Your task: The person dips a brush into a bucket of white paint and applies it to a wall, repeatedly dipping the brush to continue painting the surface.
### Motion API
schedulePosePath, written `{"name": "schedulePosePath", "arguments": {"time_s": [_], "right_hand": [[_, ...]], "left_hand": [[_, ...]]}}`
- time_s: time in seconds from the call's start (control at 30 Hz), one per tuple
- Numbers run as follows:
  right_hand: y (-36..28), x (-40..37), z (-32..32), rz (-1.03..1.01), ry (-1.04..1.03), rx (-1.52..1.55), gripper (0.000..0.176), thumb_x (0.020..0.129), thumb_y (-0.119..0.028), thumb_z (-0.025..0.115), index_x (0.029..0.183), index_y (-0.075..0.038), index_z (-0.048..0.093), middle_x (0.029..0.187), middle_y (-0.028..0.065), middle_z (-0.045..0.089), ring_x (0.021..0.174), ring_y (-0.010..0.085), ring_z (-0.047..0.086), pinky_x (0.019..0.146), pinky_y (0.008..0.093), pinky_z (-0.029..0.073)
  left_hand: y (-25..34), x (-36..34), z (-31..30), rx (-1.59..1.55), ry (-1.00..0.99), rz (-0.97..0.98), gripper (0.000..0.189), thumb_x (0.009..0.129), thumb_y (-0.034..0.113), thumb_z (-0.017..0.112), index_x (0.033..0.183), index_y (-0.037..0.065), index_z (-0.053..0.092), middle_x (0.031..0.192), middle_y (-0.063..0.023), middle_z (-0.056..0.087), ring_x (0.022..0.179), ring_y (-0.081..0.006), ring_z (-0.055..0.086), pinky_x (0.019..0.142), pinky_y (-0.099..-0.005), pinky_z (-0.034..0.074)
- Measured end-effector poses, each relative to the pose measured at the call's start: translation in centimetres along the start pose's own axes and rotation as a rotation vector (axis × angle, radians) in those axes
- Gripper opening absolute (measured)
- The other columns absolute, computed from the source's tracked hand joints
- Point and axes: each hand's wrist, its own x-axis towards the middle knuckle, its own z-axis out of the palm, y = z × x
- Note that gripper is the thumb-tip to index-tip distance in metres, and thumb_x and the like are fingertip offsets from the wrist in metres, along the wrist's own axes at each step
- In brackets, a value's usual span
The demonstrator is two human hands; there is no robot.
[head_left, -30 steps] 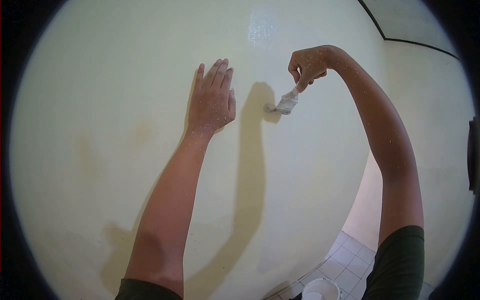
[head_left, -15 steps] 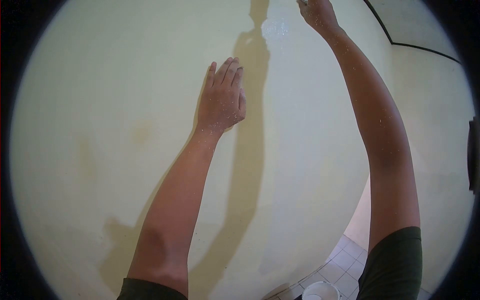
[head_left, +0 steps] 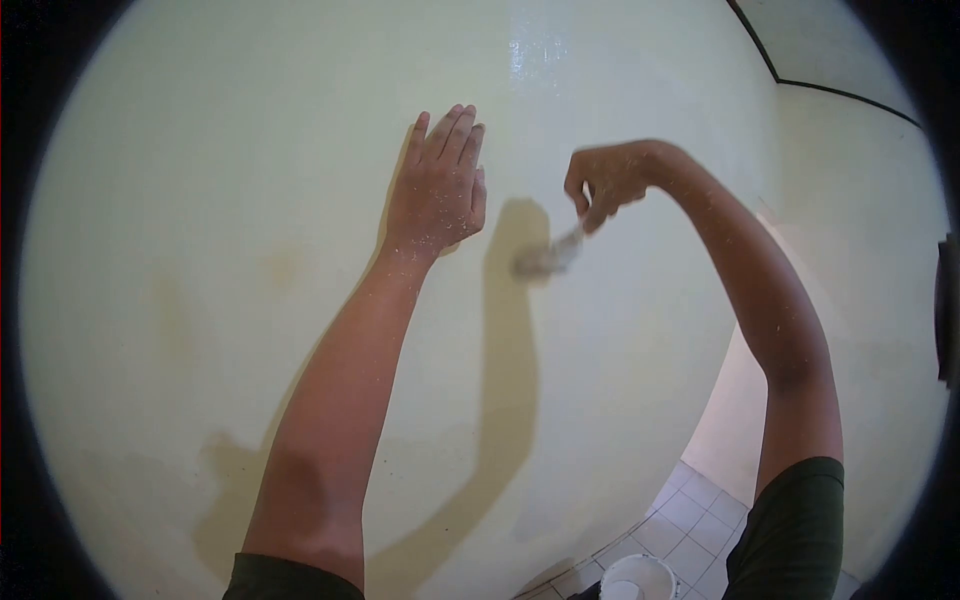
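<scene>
My left hand (head_left: 436, 190) lies flat against the pale yellow wall (head_left: 640, 340), fingers pointing up and stretched out, with light specks on its back. To its right, my right hand (head_left: 612, 178) is bent down at the wrist and closed around the handle of a paintbrush (head_left: 546, 260). Motion smears the brush, whose bristle end points left and down, close over the wall. Above both hands, a wet, shiny streak of paint (head_left: 537, 55) catches the light.
A white bucket (head_left: 640, 578) stands on the tiled floor (head_left: 690, 505) at the lower right, partly cut off by the frame. Darker smudges (head_left: 284, 266) mark the wall at left. A dark line (head_left: 850, 93) runs along the upper right, and a dark object (head_left: 944, 312) sits at the right edge.
My right hand has come down from the top edge, bringing the paintbrush into view. The shiny streak now shows more fully. My left hand stays on the wall.
</scene>
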Motion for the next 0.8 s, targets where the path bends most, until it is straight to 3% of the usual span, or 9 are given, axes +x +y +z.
{"name": "schedulePosePath", "arguments": {"time_s": [0.07, 0.17, 0.27, 0.37, 0.4, 0.47, 0.57, 0.67, 0.8], "right_hand": [[0.6, 1.2, 1.3, 0.013, -0.195, -0.054, 0.026, 0.072, -0.022, 0.085, 0.086, -0.003, 0.075, 0.072, 0.0085, 0.067, 0.057, 0.0151, 0.057, 0.044, 0.0298, 0.042], [2.3, 1.8, 0.3, 0.021, 0.028, -0.061, 0.027, 0.071, -0.022, 0.087, 0.086, -0.003, 0.075, 0.072, 0.009, 0.068, 0.059, 0.0168, 0.059, 0.047, 0.0314, 0.045], [4.2, 1.3, -3.3, -0.04, 0.359, -0.076, 0.028, 0.068, -0.018, 0.089, 0.085, -0.002, 0.073, 0.078, 0.0085, 0.065, 0.072, 0.0176, 0.062, 0.062, 0.0355, 0.051], [4.3, -0.9, -5.8, -0.154, 0.766, -0.188, 0.031, 0.072, -0.022, 0.092, 0.09, -0.004, 0.075, 0.104, 0.012, 0.063, 0.086, 0.0219, 0.063, 0.075, 0.0362, 0.055], [5.4, -0.6, -6.3, -0.26, 0.959, -0.187, 0.028, 0.076, -0.02, 0.089, 0.093, -0.003, 0.075, 0.094, 0.0119, 0.065, 0.082, 0.0216, 0.064, 0.072, 0.037, 0.054], [5.7, -0.5, -8.5, -0.096, 1.073, -0.18, 0.024, 0.081, -0.018, 0.085, 0.093, -0.001, 0.074, 0.084, 0.0118, 0.067, 0.074, 0.0206, 0.063, 0.068, 0.0367, 0.051], [4.3, -0.7, -8.5, 0.06, 1.376, 0.114, 0.006, 0.088, -0.007, 0.07, 0.087, -0.003, 0.074, 0.087, 0.019, 0.073, 0.077, 0.0281, 0.069, 0.068, 0.0425, 0.053], [5.0, 0.5, -8.9, 0.088, 1.225, -0.085, 0.007, 0.09, -0.007, 0.071, 0.087, -0.003, 0.075, 0.089, 0.0175, 0.074, 0.075, 0.0262, 0.068, 0.067, 0.0406, 0.053], [7.6, 1.3, -6.7, -0.163, 1.061, -0.151, 0.017, 0.086, -0.014, 0.077, 0.088, 0.002, 0.072, 0.073, 0.0109, 0.066, 0.068, 0.0167, 0.059, 0.065, 0.0355, 0.049]], "left_hand": [[0.2, 0.1, -0.1, 0.0, -0.01, -0.006, 0.052, 0.093, 0.018, 0.052, 0.143, 0.004, 0.05, 0.155, -0.0114, 0.045, 0.149, -0.0247, 0.037, 0.129, -0.0501, 0.022], [0.0, 0.1, -0.1, 0.013, -0.008, -0.006, 0.052, 0.093, 0.018, 0.053, 0.143, 0.004, 0.05, 0.155, -0.0113, 0.045, 0.149, -0.0244, 0.037, 0.129, -0.05, 0.022], [0.1, 0.1, 0.1, 0.013, 0.0, -0.004, 0.052, 0.093, 0.018, 0.052, 0.143, 0.004, 0.05, 0.154, -0.0113, 0.046, 0.148, -0.0243, 0.038, 0.128, -0.0501, 0.023], [0.1, 0.1, 0.0, 0.021, 0.002, -0.001, 0.051, 0.093, 0.017, 0.052, 0.142, 0.004, 0.051, 0.153, -0.0113, 0.046, 0.148, -0.0242, 0.039, 0.128, -0.0501, 0.024], [0.1, 0.1, 0.0, 0.025, -0.001, -0.001, 0.051, 0.093, 0.017, 0.052, 0.142, 0.004, 0.051, 0.153, -0.0113, 0.046, 0.148, -0.0242, 0.039, 0.128, -0.0501, 0.024], [0.0, 0.1, 0.2, 0.022, 0.009, 0.001, 0.051, 0.093, 0.016, 0.052, 0.142, 0.004, 0.051, 0.153, -0.0112, 0.047, 0.148, -0.0239, 0.039, 0.128, -0.0501, 0.024], [-0.1, -0.1, 0.3, 0.017, 0.0, 0.009, 0.05, 0.093, 0.016, 0.052, 0.142, 0.004, 0.051, 0.154, -0.0103, 0.046, 0.149, -0.0233, 0.038, 0.128, -0.0499, 0.023], [-0.7, 0.2, -0.3, 0.027, -0.051, 0.095, 0.05, 0.093, 0.017, 0.052, 0.142, 0.005, 0.051, 0.155, -0.0092, 0.046, 0.149, -0.0228, 0.037, 0.129, -0.0495, 0.023], [-1.6, 0.9, 0.0, -0.014, -0.103, 0.222, 0.051, 0.094, 0.018, 0.053, 0.142, 0.005, 0.051, 0.156, -0.0084, 0.045, 0.149, -0.0224, 0.037, 0.13, -0.0485, 0.022]]}}
